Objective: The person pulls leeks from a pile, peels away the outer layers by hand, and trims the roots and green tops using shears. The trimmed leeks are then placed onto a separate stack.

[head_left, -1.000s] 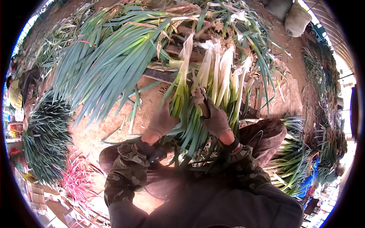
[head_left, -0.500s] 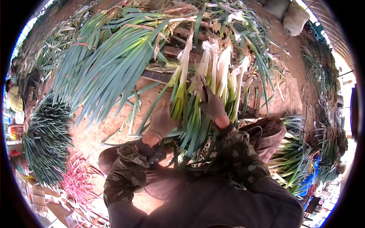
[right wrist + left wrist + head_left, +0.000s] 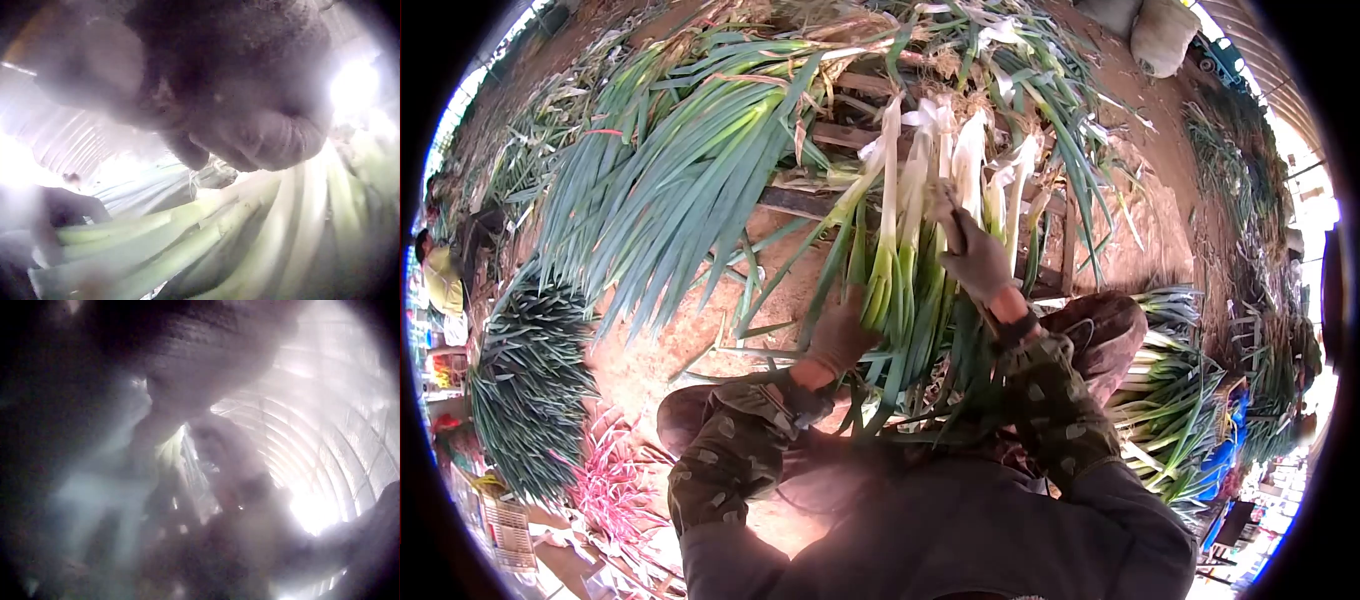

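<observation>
A loose bundle of leeks (image 3: 890,215) lies with white ends pointing away and green leaves toward the person. At the left side of its green part, the gloved left hand (image 3: 843,335) grips leek stalks; the left wrist view is dark and hazy. Further up, over the pale stalks, is the gloved right hand (image 3: 980,262), its fingers bent around a dark, narrow tool (image 3: 966,226) whose kind I cannot tell. In the right wrist view the curled fingers (image 3: 275,140) are close over the white shafts (image 3: 312,200).
A large heap of leeks (image 3: 700,170) with long green leaves spreads at the far left. Another pile (image 3: 530,380) stands left, beside pink strips (image 3: 615,480). More leeks (image 3: 1165,400) lie by the person's right knee. A pale sack (image 3: 1163,38) sits at the back right.
The right hand has moved slightly up and right along the stalks. Leek stalks at the bundle's left have spread apart and shifted. The left hand has moved a little right, keeping its grip.
</observation>
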Motion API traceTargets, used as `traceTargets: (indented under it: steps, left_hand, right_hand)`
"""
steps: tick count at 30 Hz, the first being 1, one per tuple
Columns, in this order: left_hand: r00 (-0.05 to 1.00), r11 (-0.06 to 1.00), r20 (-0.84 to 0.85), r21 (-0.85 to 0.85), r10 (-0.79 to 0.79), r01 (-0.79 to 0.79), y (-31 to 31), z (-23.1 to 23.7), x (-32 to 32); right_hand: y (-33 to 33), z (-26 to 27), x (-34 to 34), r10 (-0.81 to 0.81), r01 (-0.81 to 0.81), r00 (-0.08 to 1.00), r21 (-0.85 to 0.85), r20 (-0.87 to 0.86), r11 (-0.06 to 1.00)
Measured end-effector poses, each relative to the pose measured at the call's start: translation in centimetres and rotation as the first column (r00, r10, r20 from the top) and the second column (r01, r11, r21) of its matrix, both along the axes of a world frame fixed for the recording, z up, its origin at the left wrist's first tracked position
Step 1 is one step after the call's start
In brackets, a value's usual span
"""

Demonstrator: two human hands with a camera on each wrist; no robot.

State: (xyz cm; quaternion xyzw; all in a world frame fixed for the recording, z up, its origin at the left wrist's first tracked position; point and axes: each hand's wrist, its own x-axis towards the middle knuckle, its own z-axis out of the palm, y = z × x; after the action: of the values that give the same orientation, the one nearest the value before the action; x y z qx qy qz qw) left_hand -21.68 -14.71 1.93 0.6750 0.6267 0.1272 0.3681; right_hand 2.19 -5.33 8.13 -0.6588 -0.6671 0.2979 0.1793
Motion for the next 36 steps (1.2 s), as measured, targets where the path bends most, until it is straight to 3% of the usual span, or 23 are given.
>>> traceTargets:
  steps: [5, 8, 11, 12, 13, 16, 17, 18, 20, 21, 22, 24, 25, 26, 27, 30, 31, 34, 36]
  left_hand:
    - [0.981, 0.991, -0.153, 0.045, -0.118, 0.127, 1.9, 1.5, -1.2]
    - [0.995, 0.995, 0.027, -0.010, -0.099, 0.099, 6.6, -1.2, -1.6]
    - [0.997, 0.963, -0.079, 0.269, 0.010, 0.012, 9.1, -1.8, 1.1]
    - [0.994, 0.975, -0.099, 0.219, 0.049, -0.026, 10.2, -2.1, 2.0]
    - [0.989, 0.984, -0.121, 0.166, 0.086, -0.065, 11.2, -2.4, 3.0]
    - [0.972, 0.983, -0.164, 0.103, 0.170, -0.155, 12.8, -2.9, 4.9]
    - [0.971, 0.981, -0.160, 0.100, 0.179, -0.165, 13.1, -2.9, 5.0]
    - [0.970, 0.980, -0.158, 0.099, 0.187, -0.173, 13.5, -2.9, 5.0]
    - [0.955, 0.969, 0.182, -0.129, 0.232, -0.211, 14.9, -4.4, 2.5]
    - [0.899, 0.950, 0.340, -0.244, 0.274, -0.198, 15.4, -4.9, 1.5]
    - [0.877, 0.960, 0.405, -0.211, 0.257, -0.184, 15.5, -3.7, 1.0]
    - [0.824, 0.974, 0.521, -0.150, 0.223, -0.169, 14.6, 0.8, -0.2]
    - [0.769, 0.950, 0.559, -0.220, 0.310, -0.223, 13.7, 3.8, -0.5]
    - [0.754, 0.950, 0.578, -0.183, 0.312, -0.252, 13.1, 5.2, -1.2]
    - [0.737, 0.949, 0.600, -0.147, 0.310, -0.279, 12.7, 6.0, -2.2]
    - [0.658, 0.958, 0.704, -0.118, 0.267, -0.263, 11.8, 6.1, -3.2]
    - [0.631, 0.954, 0.720, -0.155, 0.288, -0.258, 11.4, 5.2, -3.3]
    - [0.614, 0.952, 0.734, -0.159, 0.291, -0.261, 11.3, 3.9, -2.6]
    - [0.631, 0.953, 0.724, -0.125, 0.277, -0.275, 11.1, 3.8, -1.9]
  right_hand:
    - [-6.0, -2.8, 7.7, -0.112, 0.107, 0.994, 0.259, 0.005, 0.960]
    - [-7.4, -4.0, 11.1, -0.272, 0.255, 0.960, 0.183, 0.075, 0.950]
    - [-7.8, -3.2, 12.7, -0.417, 0.412, 0.872, 0.076, 0.258, 0.908]
    - [-8.0, -3.2, 13.4, -0.443, 0.447, 0.835, 0.068, 0.327, 0.892]
    - [-8.2, -3.2, 14.1, -0.411, 0.428, 0.836, 0.036, 0.364, 0.903]
    - [-8.6, -3.3, 14.1, -0.410, 0.356, 0.845, 0.210, 0.344, 0.911]
    - [-8.9, -3.3, 13.7, -0.373, 0.258, 0.897, 0.403, 0.237, 0.878]
    - [-8.8, -1.2, 11.7, -0.260, 0.224, 0.961, 0.285, 0.096, 0.932]
    - [-8.1, 2.8, 6.8, -0.066, 0.085, 0.971, 0.075, -0.228, 0.994]
    - [-7.1, 1.8, 5.0, 0.018, 0.008, 0.985, 0.150, -0.174, 0.989]
    - [-5.6, 0.0, 3.2, 0.102, -0.075, 0.988, 0.220, -0.114, 0.973]
    - [-2.3, -2.2, -0.6, 0.074, -0.075, 0.997, 0.146, 0.011, 0.986]
    - [-1.0, -4.1, -2.0, 0.057, -0.069, 0.995, 0.154, 0.084, 0.986]
    - [0.2, -6.4, -3.3, 0.036, -0.062, 0.987, 0.163, 0.158, 0.985]
    - [1.5, -9.1, -4.7, -0.003, -0.015, 0.984, 0.100, 0.177, 0.995]
    - [1.4, -10.4, -8.1, -0.216, 0.186, 0.958, 0.163, 0.188, 0.969]
    - [1.2, -10.6, -8.4, -0.254, 0.219, 0.955, 0.212, 0.151, 0.952]
    - [2.0, -10.5, -8.0, -0.237, 0.227, 0.964, 0.094, 0.120, 0.969]
    - [2.2, -9.2, -7.1, -0.197, 0.197, 0.980, -0.027, -0.018, 0.980]
